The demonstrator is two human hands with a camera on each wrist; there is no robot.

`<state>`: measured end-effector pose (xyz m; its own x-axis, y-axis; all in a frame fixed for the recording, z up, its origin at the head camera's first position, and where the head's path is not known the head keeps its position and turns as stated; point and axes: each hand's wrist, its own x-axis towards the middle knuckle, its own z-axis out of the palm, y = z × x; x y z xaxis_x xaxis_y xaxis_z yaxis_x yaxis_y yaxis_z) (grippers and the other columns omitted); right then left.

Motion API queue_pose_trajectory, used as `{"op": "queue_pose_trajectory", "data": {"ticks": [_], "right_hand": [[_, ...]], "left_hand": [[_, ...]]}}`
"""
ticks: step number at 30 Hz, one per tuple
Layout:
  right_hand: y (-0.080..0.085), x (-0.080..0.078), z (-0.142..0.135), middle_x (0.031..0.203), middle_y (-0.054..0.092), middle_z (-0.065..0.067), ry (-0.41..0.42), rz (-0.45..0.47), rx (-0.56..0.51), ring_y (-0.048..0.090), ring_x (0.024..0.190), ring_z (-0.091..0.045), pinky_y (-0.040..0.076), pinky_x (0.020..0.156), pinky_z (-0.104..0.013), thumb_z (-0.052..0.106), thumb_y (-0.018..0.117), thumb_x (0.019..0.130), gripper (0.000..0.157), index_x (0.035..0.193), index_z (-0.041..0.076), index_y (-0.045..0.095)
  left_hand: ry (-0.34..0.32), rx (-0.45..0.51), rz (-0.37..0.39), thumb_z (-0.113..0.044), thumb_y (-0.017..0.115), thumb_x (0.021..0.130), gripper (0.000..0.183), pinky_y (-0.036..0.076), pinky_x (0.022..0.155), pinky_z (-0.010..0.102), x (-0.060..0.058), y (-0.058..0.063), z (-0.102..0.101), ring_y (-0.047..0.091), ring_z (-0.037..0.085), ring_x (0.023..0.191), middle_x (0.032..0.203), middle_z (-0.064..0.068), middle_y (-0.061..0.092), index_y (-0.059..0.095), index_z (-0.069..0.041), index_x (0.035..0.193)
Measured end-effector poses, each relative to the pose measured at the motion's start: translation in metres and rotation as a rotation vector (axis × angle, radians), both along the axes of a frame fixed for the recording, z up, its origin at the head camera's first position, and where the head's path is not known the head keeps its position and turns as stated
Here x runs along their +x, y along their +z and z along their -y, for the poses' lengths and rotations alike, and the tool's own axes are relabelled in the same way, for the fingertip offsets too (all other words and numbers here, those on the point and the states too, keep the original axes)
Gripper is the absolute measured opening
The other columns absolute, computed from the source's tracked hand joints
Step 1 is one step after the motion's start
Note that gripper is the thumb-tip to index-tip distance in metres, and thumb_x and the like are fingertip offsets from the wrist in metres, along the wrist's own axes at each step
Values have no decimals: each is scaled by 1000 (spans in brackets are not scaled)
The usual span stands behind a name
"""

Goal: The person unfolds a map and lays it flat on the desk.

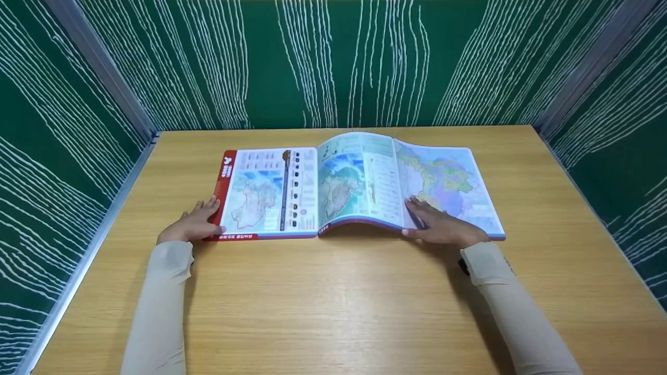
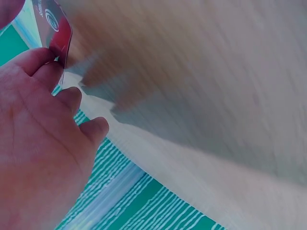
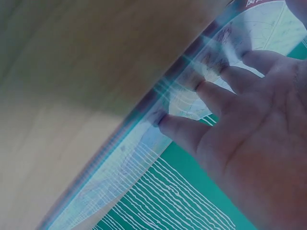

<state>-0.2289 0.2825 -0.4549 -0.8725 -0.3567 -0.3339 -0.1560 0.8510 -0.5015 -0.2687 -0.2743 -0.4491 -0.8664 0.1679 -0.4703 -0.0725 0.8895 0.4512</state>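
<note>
A glossy folding map (image 1: 258, 200) lies spread across the table, with its middle panel (image 1: 346, 179) arched up off the wood. Printed maps and small text cover its panels, and a red strip (image 1: 221, 192) runs down its left side. My left hand (image 1: 190, 224) is at the near left corner, fingers along the red edge and thumb at the bottom rim. In the left wrist view, fingertips touch the edge of the red panel (image 2: 61, 38). My right hand (image 1: 443, 226) rests on the right panel (image 1: 448, 177), its fingers spread and fairly straight on the surface.
The wooden table (image 1: 338, 302) reaches in front of the map and to both sides. Green walls (image 1: 344, 62) with white wavy lines stand behind and at each side, joined by grey corner posts (image 1: 107, 67).
</note>
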Motion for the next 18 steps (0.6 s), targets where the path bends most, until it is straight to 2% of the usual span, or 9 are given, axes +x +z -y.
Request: {"op": "queue_pose_trajectory", "data": {"ticks": [4,8,12,18], "right_hand": [[0,0,-2,163,-2,-9,0,5,21,-3,149,-35,7,115,-65,63,53,87,91,156,23,9],[-1,1,-3,163,-1,-10,14,-3,47,-3,149,-35,4,114,-66,63,54,87,91,156,21,10],[-3,1,-3,163,0,-7,-3,9,91,-5,150,-34,1,114,-67,63,55,85,91,155,25,12],[-3,2,-2,164,3,-4,-34,29,101,-4,150,-34,6,111,-71,62,59,83,91,155,29,15]], "left_hand": [[64,34,37,-40,70,80,104,-8,113,67,2,2,7,-15,42,145,162,9,-11,-1,-22,153],[75,35,55,-41,69,80,104,-5,110,71,2,3,12,-17,45,144,162,9,-13,-3,-23,153],[71,22,65,-43,69,80,104,-5,109,72,1,3,17,-17,47,143,161,10,-14,-3,-23,153],[105,33,97,-43,71,80,105,-5,108,73,3,4,22,-18,49,142,160,12,-18,-4,-27,152]]}}
